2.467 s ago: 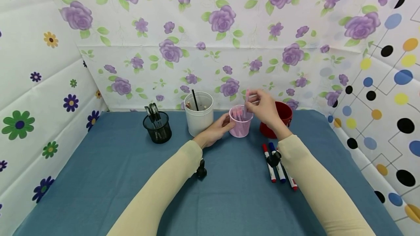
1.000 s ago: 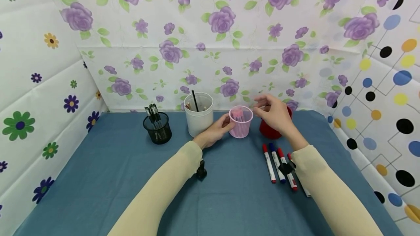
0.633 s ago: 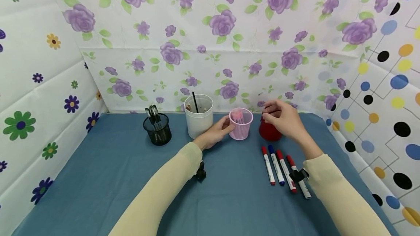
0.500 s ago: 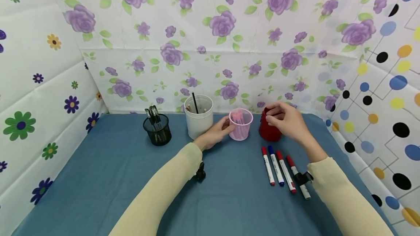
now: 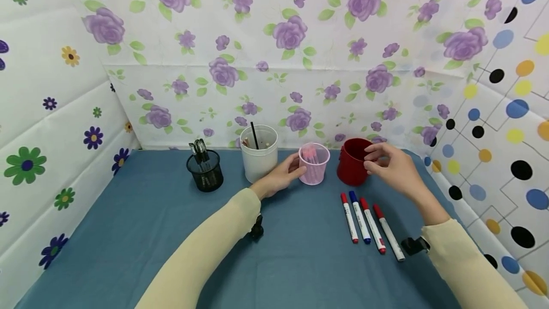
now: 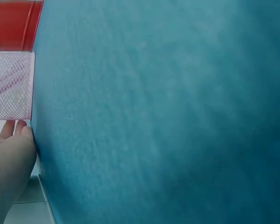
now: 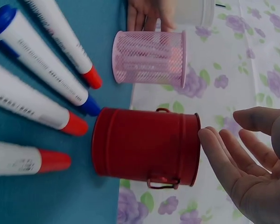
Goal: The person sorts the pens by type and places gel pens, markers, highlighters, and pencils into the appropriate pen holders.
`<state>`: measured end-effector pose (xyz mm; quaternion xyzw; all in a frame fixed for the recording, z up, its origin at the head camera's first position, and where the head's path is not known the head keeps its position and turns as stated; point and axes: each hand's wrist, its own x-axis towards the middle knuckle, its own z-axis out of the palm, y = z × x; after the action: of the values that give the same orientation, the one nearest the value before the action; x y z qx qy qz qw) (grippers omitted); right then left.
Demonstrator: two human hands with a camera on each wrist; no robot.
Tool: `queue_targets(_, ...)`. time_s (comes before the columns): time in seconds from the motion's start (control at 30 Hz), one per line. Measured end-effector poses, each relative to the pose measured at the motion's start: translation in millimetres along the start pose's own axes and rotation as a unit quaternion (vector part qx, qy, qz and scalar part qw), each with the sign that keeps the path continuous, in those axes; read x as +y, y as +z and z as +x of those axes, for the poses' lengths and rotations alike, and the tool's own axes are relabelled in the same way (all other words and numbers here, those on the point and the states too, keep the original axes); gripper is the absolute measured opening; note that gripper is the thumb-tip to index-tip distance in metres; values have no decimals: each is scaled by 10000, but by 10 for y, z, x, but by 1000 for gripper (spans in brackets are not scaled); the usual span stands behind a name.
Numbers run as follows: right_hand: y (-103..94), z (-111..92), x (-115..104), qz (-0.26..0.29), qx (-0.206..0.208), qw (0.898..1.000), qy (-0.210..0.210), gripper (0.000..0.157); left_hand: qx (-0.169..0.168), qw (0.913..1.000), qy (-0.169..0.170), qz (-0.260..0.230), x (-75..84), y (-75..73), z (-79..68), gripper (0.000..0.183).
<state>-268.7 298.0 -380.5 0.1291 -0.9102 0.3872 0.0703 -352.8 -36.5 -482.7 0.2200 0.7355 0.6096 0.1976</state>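
In the head view my left hand (image 5: 280, 175) rests its fingertips and thumb against the left side of a pink mesh pen cup (image 5: 313, 175); pink pens (image 5: 310, 153) stand inside it. The left wrist view shows the fingers (image 6: 8, 128) meeting the mesh cup's wall. My right hand (image 5: 392, 166) is held with loosely bent fingers beside the rim of a small red metal bucket (image 5: 351, 170). Nothing lies between those fingers in the right wrist view; one fingertip (image 7: 206, 135) is very near the rim, and whether it touches I cannot tell.
Several whiteboard markers (image 5: 362, 218) with red and blue caps lie in a row before the bucket. Left of the pink cup stands a white bin (image 5: 260, 161) with pencils, then a black mesh holder (image 5: 208, 180) with pens. A flowered cloth (image 5: 257, 85) hangs behind the blue tabletop (image 5: 296, 266).
My right hand has let go of a pale purple pen in the pink cup, passed over the red bucket and moved to its right side. The left hand has stayed at the cup.
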Motion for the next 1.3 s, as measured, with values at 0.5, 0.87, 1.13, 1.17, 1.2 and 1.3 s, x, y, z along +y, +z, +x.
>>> queue_targets(0.5,-137,-220,154,-226,64,9997,-3,35,409,9980,-279,391,203,98,-236,73)
queue_targets(0.87,-191,-392,229,-397,68,9992,-51,36,1021,9934,-306,427,276,219,-402,66)
queue_targets(1.13,-233,-549,294,-597,88,9982,-47,35,1084,9913,35,752,415,301,-522,48)
queue_targets(1.17,-237,-573,307,-618,80,9981,-33,35,1046,9910,115,827,431,322,-531,47)
queue_targets(1.2,-238,-596,321,-621,78,9980,-27,35,1003,9908,191,884,447,345,-540,46)
queue_targets(1.3,-235,-661,361,-663,70,9978,-13,37,833,9910,438,957,462,428,-535,44)
